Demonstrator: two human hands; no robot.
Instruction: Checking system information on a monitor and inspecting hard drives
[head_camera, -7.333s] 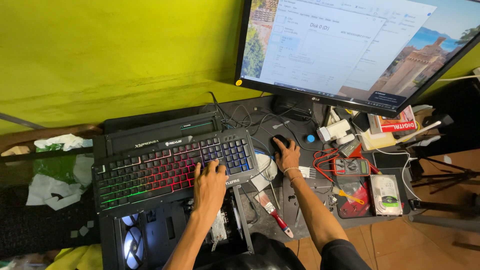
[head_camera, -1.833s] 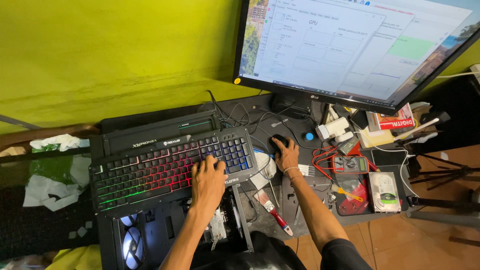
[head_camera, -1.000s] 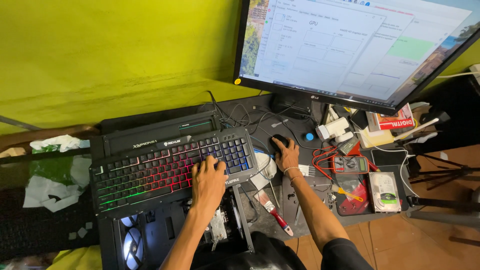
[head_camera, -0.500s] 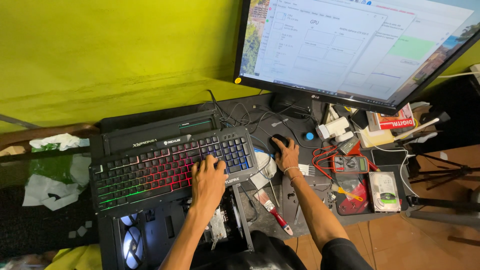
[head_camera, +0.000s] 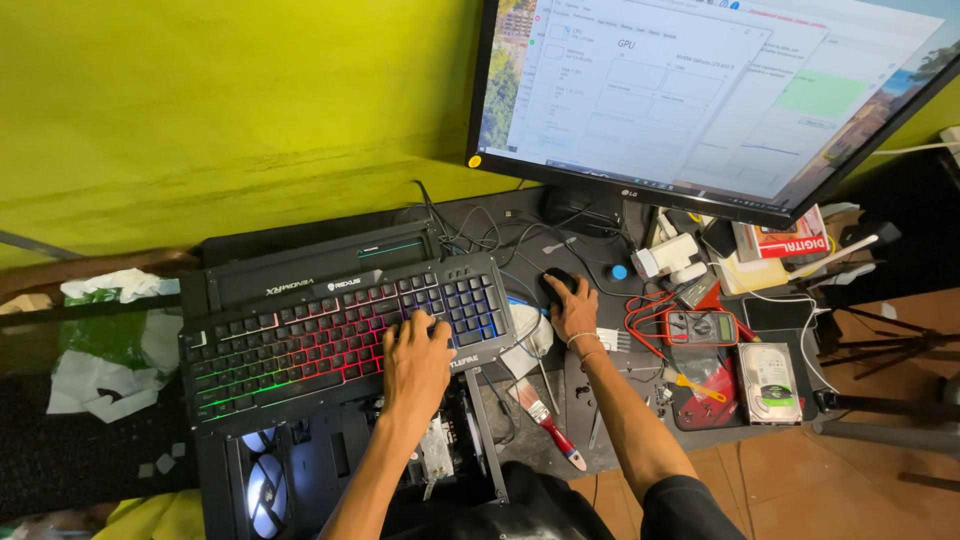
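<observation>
My left hand (head_camera: 415, 362) rests flat on the right part of a black keyboard with rainbow backlit keys (head_camera: 300, 340), fingers spread over the keys. That keyboard lies across an open black computer case (head_camera: 300, 470). My right hand (head_camera: 572, 308) covers a black mouse (head_camera: 557, 282) on the dark desk (head_camera: 620, 440), just right of the keyboard. A large monitor (head_camera: 700, 100) above shows a light window with graphs.
A red-handled paintbrush (head_camera: 545, 425), a multimeter with red leads (head_camera: 700, 327), a bare hard drive (head_camera: 767, 380) and a white adapter (head_camera: 668, 255) lie right of the mouse. Cables tangle behind the keyboard. Crumpled white and green plastic (head_camera: 100, 340) sits at the left, against the yellow-green wall.
The window on the monitor has changed since the oldest frame. Both hands stay on the keyboard and mouse, with hardly any shift.
</observation>
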